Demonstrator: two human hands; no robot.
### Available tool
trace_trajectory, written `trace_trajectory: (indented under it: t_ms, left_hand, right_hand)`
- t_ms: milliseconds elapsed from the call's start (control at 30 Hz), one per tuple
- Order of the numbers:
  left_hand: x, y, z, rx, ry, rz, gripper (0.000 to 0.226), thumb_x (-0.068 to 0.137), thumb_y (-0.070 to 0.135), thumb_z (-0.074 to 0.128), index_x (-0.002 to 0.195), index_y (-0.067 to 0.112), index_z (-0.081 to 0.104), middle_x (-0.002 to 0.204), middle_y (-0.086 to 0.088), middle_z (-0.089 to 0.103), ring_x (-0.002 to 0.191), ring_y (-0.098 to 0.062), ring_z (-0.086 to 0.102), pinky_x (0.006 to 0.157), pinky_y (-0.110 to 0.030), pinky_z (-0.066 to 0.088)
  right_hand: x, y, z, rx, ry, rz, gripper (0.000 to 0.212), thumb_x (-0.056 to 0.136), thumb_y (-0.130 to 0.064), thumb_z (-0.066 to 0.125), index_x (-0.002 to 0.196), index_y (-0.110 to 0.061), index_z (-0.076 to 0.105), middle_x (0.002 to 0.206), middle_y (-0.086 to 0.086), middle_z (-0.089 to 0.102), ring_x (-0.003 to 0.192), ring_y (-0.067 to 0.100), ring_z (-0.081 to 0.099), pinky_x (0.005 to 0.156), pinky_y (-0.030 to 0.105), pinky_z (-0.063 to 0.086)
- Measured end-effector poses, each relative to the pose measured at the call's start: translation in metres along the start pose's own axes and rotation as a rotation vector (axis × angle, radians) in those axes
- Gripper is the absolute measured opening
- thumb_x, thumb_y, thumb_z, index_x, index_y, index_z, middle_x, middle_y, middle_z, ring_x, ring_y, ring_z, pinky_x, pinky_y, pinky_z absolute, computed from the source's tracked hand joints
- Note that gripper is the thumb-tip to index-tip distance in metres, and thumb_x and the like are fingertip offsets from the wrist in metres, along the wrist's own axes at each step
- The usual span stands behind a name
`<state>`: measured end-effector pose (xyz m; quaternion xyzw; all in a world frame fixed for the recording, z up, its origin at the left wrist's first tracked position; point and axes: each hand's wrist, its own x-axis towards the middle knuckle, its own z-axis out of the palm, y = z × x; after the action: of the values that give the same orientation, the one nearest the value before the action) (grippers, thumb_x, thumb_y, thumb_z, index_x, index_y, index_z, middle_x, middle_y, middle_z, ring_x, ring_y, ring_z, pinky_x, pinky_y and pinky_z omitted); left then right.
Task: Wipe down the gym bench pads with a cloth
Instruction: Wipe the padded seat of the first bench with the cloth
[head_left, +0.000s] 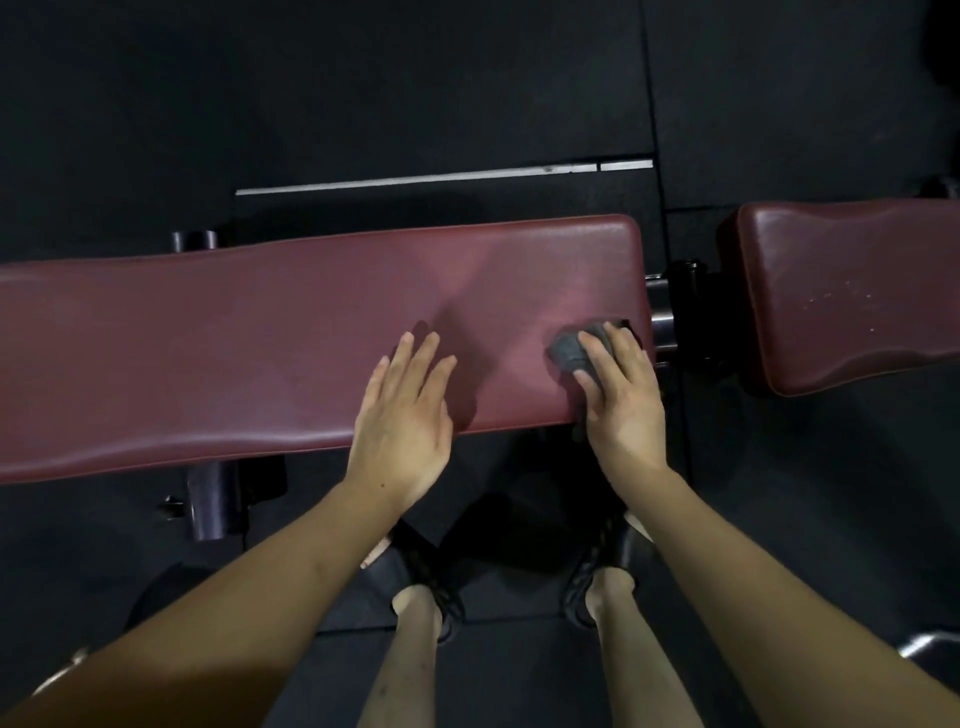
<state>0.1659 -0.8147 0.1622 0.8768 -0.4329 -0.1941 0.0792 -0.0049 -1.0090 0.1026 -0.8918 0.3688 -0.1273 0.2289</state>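
Hands rest on the long pad: left hand flat with fingers straight, right hand gripping a grey cloth near the pad's right end. Beyond that end sits a second pad.

Smooth maroon vinyl pad, grey knit cloth, matt rubber floor

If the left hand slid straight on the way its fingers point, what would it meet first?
Nothing soon: the left hand has only bare pad ahead, then the pad's far edge, as far as this view shows.
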Motion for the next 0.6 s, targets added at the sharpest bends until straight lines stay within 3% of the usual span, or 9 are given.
trace_trajectory:
  t_ms: [167,300,367,433,533,600]
  left_hand:
    - [-0.008,0.012,-0.003,-0.023,-0.01,-0.001,0.053,0.103,0.016,0.045,0.156,0.013,0.038,0.169,-0.005,0.023,0.159,-0.024,0.005,0.129,-0.046,0.012]
    - [-0.006,0.03,-0.006,-0.011,-0.02,0.029,0.052,0.104,0.017,0.043,0.156,0.013,0.039,0.169,-0.005,0.024,0.159,-0.024,0.007,0.129,-0.047,0.014]
    - [-0.003,0.049,-0.008,-0.018,-0.025,0.013,0.052,0.105,0.019,0.04,0.157,0.014,0.038,0.169,-0.004,0.023,0.159,-0.023,0.006,0.129,-0.045,0.012]
    - [0.003,0.077,-0.009,-0.032,-0.03,0.01,0.052,0.106,0.021,0.037,0.158,0.016,0.036,0.17,-0.002,0.02,0.159,-0.02,0.004,0.129,-0.042,0.009]
    - [0.015,0.123,-0.007,-0.052,-0.034,0.046,0.051,0.106,0.02,0.039,0.157,0.017,0.037,0.169,-0.001,0.022,0.159,-0.019,0.006,0.129,-0.043,0.01]
    - [0.028,0.155,-0.004,-0.051,-0.027,0.067,0.05,0.105,0.018,0.041,0.155,0.016,0.04,0.168,-0.002,0.026,0.159,-0.02,0.01,0.129,-0.044,0.014]
  right_hand:
    - [-0.002,-0.013,-0.003,0.098,0.027,0.15,0.04,0.105,-0.03,0.054,0.14,-0.015,0.063,0.151,0.008,0.054,0.143,0.031,0.046,0.119,0.049,0.037]
    - [0.004,-0.006,-0.032,0.229,0.002,0.155,0.037,0.101,-0.006,0.065,0.137,-0.011,0.066,0.145,0.008,0.059,0.135,0.019,0.052,0.116,0.015,0.033]
    - [0.008,0.001,-0.052,0.29,-0.002,0.163,0.039,0.099,0.001,0.066,0.136,-0.009,0.067,0.143,0.009,0.059,0.131,0.007,0.05,0.112,0.006,0.03]
    - [0.014,0.018,-0.073,0.3,0.024,0.17,0.037,0.099,-0.002,0.066,0.135,-0.011,0.067,0.143,0.005,0.06,0.13,0.008,0.052,0.113,0.011,0.033]
    - [0.022,0.059,-0.106,0.306,0.057,0.184,0.038,0.099,-0.007,0.068,0.137,-0.013,0.066,0.143,0.001,0.061,0.132,0.017,0.057,0.116,0.032,0.043]
    - [0.025,0.085,-0.131,0.306,0.068,0.193,0.038,0.099,-0.009,0.068,0.137,-0.013,0.067,0.143,0.002,0.062,0.133,0.019,0.058,0.116,0.037,0.044]
